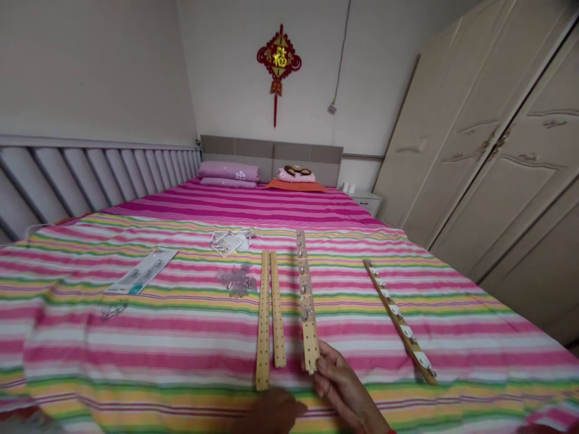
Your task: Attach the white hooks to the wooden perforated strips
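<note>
The right grip [341, 383] was closed, thumb and fingers pinching the near end of a hooked wooden strip [307, 301] that reached forward from it. The left grip [271, 413], blurred so I couldn't tell its openness, was just beside the near end of a long bare strip [263, 319]. Another hooked strip [398, 319] lay to the right grip's right.

Looks every bit a home bedroom here, with striped bedding [190, 346], purple pillows [228, 171] by the headboard [310, 154], a nightstand [368, 202] and a tall wardrobe [479, 141] alongside!
</note>
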Available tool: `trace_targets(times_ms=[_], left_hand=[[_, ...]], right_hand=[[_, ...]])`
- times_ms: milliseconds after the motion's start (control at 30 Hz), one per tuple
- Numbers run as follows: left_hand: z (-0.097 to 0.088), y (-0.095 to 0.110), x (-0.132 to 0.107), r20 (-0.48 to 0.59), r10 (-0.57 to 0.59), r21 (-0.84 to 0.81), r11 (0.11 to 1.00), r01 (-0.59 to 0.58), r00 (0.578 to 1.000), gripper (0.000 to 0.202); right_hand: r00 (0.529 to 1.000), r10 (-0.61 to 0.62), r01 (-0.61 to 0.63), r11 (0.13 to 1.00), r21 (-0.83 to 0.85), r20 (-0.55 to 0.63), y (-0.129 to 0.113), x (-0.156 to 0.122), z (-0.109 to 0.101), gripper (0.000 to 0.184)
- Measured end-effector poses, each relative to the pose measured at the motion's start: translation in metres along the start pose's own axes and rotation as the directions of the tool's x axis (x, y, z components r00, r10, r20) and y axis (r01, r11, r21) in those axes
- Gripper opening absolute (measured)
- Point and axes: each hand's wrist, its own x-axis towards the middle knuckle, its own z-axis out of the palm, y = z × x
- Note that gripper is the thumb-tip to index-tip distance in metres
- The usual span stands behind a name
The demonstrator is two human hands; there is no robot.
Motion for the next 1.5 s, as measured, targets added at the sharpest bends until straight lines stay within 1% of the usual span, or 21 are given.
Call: trace_targets(times_ms=[67,133,200,300,367,400,467,533,600,633,667,733,767,867,900,933,967,1100,1167,1367,1500], left_hand=[[-0.041,-0.014,0.016,-0.114,-0.175,-0.111,0.98,0.163,0.978,0.027],[-0.079,-0.04,0.032,-0.238,-0.349,-0.167,0.934,0.315,0.907,0.028],[-0.109,-0.074,0.045,-0.345,-0.473,-0.21,0.881,0.424,0.811,0.033],[-0.131,-0.124,0.06,-0.433,-0.596,-0.237,0.799,0.552,0.676,0.042],[-0.134,-0.142,0.066,-0.469,-0.664,-0.23,0.728,0.646,0.582,0.043],[-0.133,-0.143,0.069,-0.486,-0.678,-0.226,0.707,0.67,0.551,0.043],[-0.124,-0.132,0.072,-0.491,-0.68,-0.254,0.71,0.657,0.545,0.041],[-0.11,-0.108,0.074,-0.423,-0.681,-0.369,0.732,0.573,0.598,0.044],[-0.094,-0.082,0.075,-0.304,-0.769,-0.551,0.624,0.555,0.562,0.058],[-0.086,-0.071,0.076,-0.236,-0.792,-0.619,0.569,0.541,0.563,0.064],[-0.079,-0.063,0.078,-0.207,-0.8,-0.661,0.539,0.523,0.563,0.068],[-0.07,-0.057,0.082,-0.243,-0.796,-0.693,0.542,0.476,0.554,0.061],[-0.069,-0.058,0.084,-0.274,-0.801,-0.696,0.547,0.465,0.533,0.054],[-0.073,-0.071,0.091,-0.341,-0.846,-0.69,0.521,0.502,0.409,0.043],[-0.076,-0.077,0.093,-0.35,-0.857,-0.684,0.509,0.522,0.378,0.043],[-0.079,-0.082,0.095,-0.357,-0.86,-0.672,0.507,0.54,0.364,0.043],[-0.082,-0.086,0.097,-0.364,-0.854,-0.653,0.518,0.552,0.371,0.043],[-0.091,-0.096,0.101,-0.402,-0.79,-0.573,0.611,0.546,0.463,0.043],[-0.092,-0.098,0.101,-0.406,-0.774,-0.579,0.629,0.519,0.486,0.044],[-0.087,-0.107,0.097,-0.376,-0.777,-0.585,0.622,0.52,0.505,0.042],[-0.091,-0.125,0.098,-0.425,-0.779,-0.546,0.626,0.556,0.46,0.039]], right_hand=[[0.999,0.022,-0.022,1.0,0.012,0.03,0.004,0.002,0.004,0.031],[0.998,0.047,-0.048,0.999,0.011,0.049,0.009,0.004,0.009,0.032],[0.996,0.07,-0.07,0.998,0.001,0.06,0.015,0.008,0.013,0.032],[0.991,0.099,-0.098,0.995,-0.02,0.086,0.023,0.016,0.018,0.035],[0.988,0.112,-0.11,0.994,-0.028,0.109,0.027,0.021,0.021,0.038],[0.986,0.121,-0.118,0.993,-0.032,0.117,0.029,0.024,0.023,0.039],[0.984,0.133,-0.129,0.991,-0.039,0.121,0.032,0.029,0.026,0.038],[0.983,0.144,-0.138,0.989,-0.059,0.115,0.035,0.034,0.029,0.038],[0.984,0.15,-0.14,0.985,-0.099,0.1,0.039,0.039,0.033,0.037],[0.984,0.153,-0.141,0.982,-0.124,0.092,0.04,0.04,0.036,0.037],[0.984,0.155,-0.142,0.979,-0.148,0.083,0.042,0.042,0.038,0.036],[0.986,0.153,-0.138,0.973,-0.184,0.07,0.044,0.043,0.044,0.035],[0.985,0.155,-0.138,0.97,-0.198,0.072,0.044,0.044,0.046,0.035],[0.98,0.169,-0.142,0.962,-0.233,0.101,0.043,0.045,0.052,0.038],[0.981,0.167,-0.138,0.961,-0.241,0.104,0.042,0.046,0.053,0.039],[0.982,0.162,-0.134,0.96,-0.246,0.1,0.04,0.047,0.053,0.039],[0.983,0.158,-0.132,0.96,-0.248,0.09,0.039,0.048,0.054,0.04],[0.985,0.165,-0.148,0.962,-0.231,0.056,0.037,0.05,0.051,0.038],[0.985,0.164,-0.148,0.966,-0.212,0.057,0.037,0.05,0.049,0.037],[0.983,0.18,-0.171,0.972,-0.16,0.04,0.038,0.051,0.052,0.036],[0.983,0.181,-0.176,0.976,-0.127,0.03,0.035,0.052,0.055,0.035]])
